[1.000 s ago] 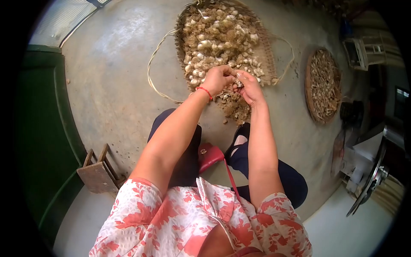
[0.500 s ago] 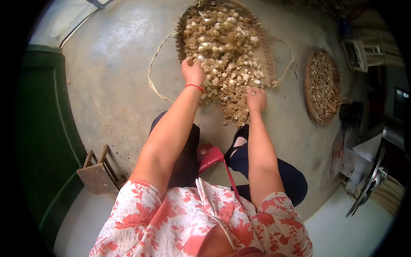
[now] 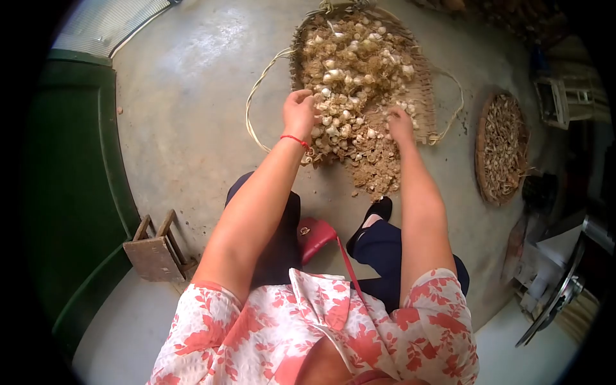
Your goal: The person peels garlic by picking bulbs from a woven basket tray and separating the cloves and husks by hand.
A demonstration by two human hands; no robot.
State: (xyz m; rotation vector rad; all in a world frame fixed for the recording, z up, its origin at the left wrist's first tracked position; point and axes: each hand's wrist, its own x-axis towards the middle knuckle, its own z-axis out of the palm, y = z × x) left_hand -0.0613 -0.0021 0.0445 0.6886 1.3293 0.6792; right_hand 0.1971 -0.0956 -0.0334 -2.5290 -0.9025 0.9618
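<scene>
A woven basket tray (image 3: 423,119) on the floor carries a heap of garlic bulbs (image 3: 343,77) with dry roots and husks. My left hand (image 3: 299,115) is at the heap's left side, fingers bent and apart, with nothing visible in them. Over the right part of the heap is my right hand (image 3: 400,125), its fingers curved toward the bulbs and partly apart. I cannot see anything held there either. Loose brown husks (image 3: 378,170) spill over the tray's near edge onto the floor. A rope handle (image 3: 249,106) loops out on the left.
A round basket (image 3: 504,151) of dry pieces stands to the right. At lower left is a small wooden stool (image 3: 154,256) near a green door (image 3: 70,179). A red bag (image 3: 314,239) hangs between my knees. A metal fan-like object (image 3: 558,282) is at lower right.
My right hand has moved up from the near edge onto the heap, leaving a browner patch of husks there. My left hand has opened a little. The view has shifted slightly.
</scene>
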